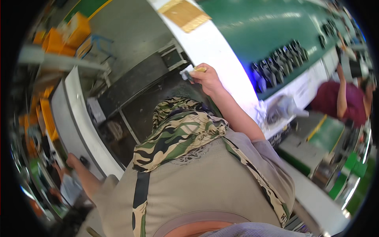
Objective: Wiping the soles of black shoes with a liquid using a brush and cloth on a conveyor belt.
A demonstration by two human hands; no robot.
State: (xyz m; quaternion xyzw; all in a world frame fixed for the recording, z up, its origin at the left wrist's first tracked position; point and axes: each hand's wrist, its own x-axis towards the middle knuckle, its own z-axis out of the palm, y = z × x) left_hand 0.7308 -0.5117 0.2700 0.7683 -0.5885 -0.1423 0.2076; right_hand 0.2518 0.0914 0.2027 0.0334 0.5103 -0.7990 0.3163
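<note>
My right hand [208, 80] is stretched forward over the dark gap beside a white worktop [221, 51]. Its fingers are closed round a small white and grey piece [186, 74], and a yellowish bit [201, 69] sticks out by the thumb; the exact kind is not clear. Far out on the left, my left hand [72, 159] is at a grey-topped bench [73, 118]. A small dark object [83, 161] lies next to it. The left fingers are too small and blurred to read. A camouflage apron [177, 136] covers my front.
A green conveyor belt [237, 23] carries a row of black parts [280, 61] on the right. Flattened cardboard [185, 15] lies on the worktop, with a clear plastic bag [282, 108] nearer. Orange bins [65, 37] stand far left. A person in maroon [335, 98] works across the belt.
</note>
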